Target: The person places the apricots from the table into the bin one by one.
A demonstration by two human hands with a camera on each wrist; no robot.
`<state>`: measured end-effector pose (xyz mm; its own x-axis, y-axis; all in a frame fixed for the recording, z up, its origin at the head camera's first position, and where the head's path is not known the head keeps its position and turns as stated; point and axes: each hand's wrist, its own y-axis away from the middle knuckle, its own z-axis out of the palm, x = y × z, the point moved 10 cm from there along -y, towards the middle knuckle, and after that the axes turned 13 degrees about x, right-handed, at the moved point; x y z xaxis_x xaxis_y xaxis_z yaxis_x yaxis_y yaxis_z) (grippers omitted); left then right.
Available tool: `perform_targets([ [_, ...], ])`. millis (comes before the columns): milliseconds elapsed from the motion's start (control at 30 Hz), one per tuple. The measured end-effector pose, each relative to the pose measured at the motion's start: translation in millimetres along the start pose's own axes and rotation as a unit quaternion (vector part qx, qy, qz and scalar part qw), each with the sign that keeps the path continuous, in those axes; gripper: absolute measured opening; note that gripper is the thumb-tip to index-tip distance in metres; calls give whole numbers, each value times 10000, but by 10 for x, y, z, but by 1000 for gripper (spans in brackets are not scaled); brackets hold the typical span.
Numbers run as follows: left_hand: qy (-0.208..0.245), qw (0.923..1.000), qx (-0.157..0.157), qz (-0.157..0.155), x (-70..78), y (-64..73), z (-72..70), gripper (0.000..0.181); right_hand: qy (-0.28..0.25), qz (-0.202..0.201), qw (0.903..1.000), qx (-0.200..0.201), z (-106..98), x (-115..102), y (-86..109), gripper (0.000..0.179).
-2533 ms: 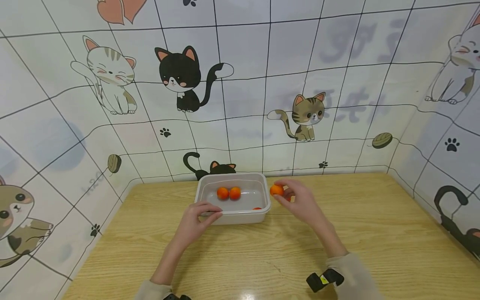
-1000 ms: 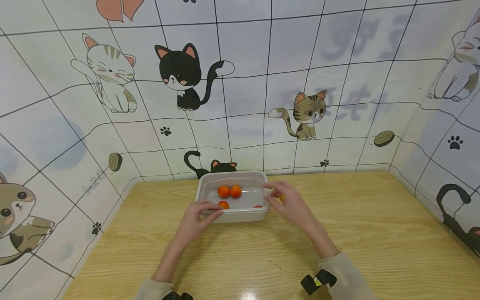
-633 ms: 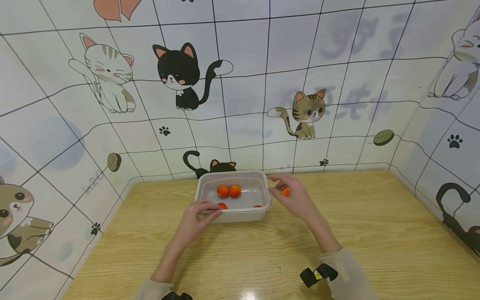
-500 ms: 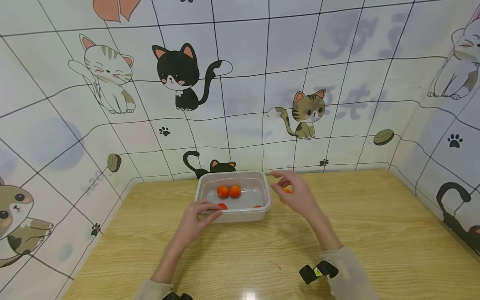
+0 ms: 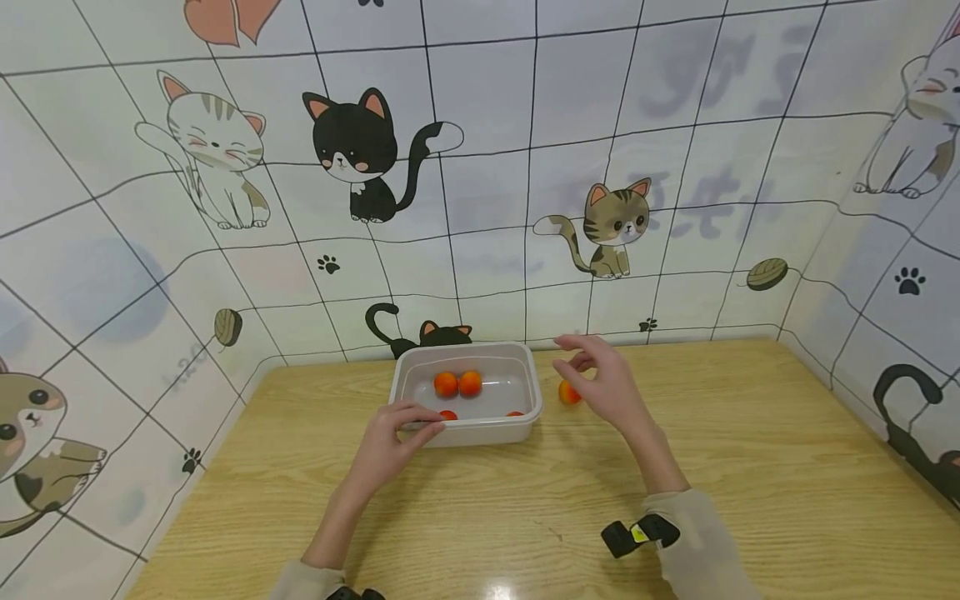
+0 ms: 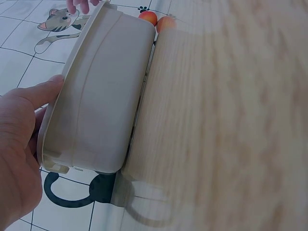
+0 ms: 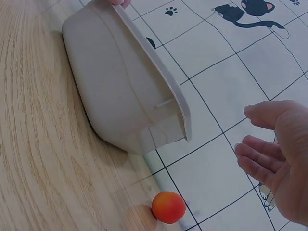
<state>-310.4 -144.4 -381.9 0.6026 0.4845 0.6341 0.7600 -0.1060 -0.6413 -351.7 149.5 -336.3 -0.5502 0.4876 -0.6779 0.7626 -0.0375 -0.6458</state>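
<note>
A white plastic box [image 5: 487,432] stands on the table near the back wall. My left hand [image 5: 390,442] pinches its near rim at the left, with the thumb [image 6: 45,91] on the outer side in the left wrist view. Inside, two orange-red balls [image 5: 458,383] sit side by side; another ball [image 5: 447,415] shows by my left fingertips, and one more [image 5: 514,414] barely shows over the front rim. Right of the box, a loose orange-red ball [image 7: 168,207] lies on the table. My right hand [image 5: 603,383] hovers just above and beside it, fingers loosely bent, holding nothing.
The wooden table [image 5: 480,517] meets a wall covering [image 5: 495,192] printed with cats and a grid right behind the box. Side walls rise at left and right. A black strapped device [image 5: 640,534] sits on the right wrist.
My right hand held a ball beside the box; that ball now lies inside at the front left. The hand has drawn back right, uncovering the loose ball. My left hand stays on the rim.
</note>
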Motion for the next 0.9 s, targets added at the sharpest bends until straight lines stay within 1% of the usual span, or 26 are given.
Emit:
perform_targets([
  [133,29,10000,-7,-55,-3,10,-1,9,85,133,9999,-16,-7,104,16,34],
  [233,56,10000,-7,-2,6,12,-2,10,135,279,9995,-36,-9,195,32,36],
  [433,39,10000,20,77,14,8,-7,9,236,375,9990,-110,15,379,68,37],
  [733,17,9999,37,109,35,2,-8,9,508,622,9963,-317,51,583,164,39],
  [900,25,10000,4,43,24,3,-5,8,566,724,9944,-528,104,698,211,39],
])
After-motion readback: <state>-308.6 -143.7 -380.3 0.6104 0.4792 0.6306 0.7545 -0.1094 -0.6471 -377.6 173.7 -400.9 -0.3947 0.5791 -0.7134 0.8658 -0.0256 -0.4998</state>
